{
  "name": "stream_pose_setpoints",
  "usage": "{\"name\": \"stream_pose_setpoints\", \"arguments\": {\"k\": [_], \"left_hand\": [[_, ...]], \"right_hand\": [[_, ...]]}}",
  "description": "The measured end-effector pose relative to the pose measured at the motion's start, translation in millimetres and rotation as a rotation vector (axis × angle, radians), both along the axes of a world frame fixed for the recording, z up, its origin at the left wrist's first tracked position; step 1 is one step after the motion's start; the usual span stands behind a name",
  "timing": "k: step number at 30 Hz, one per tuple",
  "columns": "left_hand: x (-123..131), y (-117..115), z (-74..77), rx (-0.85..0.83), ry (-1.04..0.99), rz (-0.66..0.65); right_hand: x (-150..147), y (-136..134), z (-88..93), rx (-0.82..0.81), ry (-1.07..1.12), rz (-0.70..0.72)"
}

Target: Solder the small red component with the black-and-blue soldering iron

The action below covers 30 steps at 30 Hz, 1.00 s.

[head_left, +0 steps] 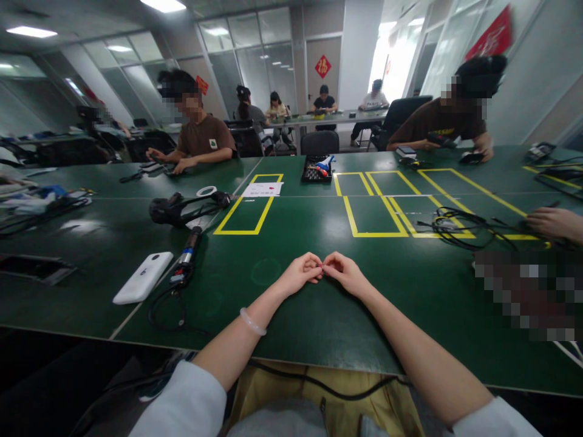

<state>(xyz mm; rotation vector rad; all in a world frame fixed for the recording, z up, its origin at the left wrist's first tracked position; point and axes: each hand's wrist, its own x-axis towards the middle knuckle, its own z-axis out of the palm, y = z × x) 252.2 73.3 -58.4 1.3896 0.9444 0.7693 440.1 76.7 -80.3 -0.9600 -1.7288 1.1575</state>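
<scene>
My left hand (pixel 304 271) and my right hand (pixel 345 271) meet over the green table (pixel 291 334), fingertips close together. Both are closed in a pinch. A tiny reddish spot shows between the fingertips, too small to name. A pale bangle (pixel 252 322) circles my left wrist. To the left of my hands lie a white phone-like device (pixel 143 278) and a dark cylindrical tool (pixel 186 255) with a cable.
Yellow tape rectangles (pixel 239 233) mark the table. A black tray (pixel 317 169) with small tools stands ahead, a paper sheet (pixel 263 189) left of it. Black cables (pixel 449 227) lie right, near another person's hand (pixel 555 223). A black headset-like device (pixel 182 210) rests left. Co-workers sit across.
</scene>
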Motion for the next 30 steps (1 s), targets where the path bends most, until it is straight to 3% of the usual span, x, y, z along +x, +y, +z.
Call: {"name": "stream_pose_setpoints", "arguments": {"k": [11,17,21,26,30], "left_hand": [[-1,1,-2.3,0.046,0.086,0.008],[-23,0,17.2,0.079,0.245,-0.066],[-75,-4,35.5,0.237,0.468,-0.035],[-185,-6,36.4,0.522,0.947,0.376],[-276,-12,26.9,0.453,1.313,0.546]], "right_hand": [[1,-2,4.7,0.055,-0.1,-0.012],[3,-1,6.2,0.035,-0.116,0.017],[2,-2,6.9,0.023,-0.114,0.025],[2,-3,6.8,0.012,-0.125,0.028],[2,-2,6.7,0.016,-0.137,0.026]]}}
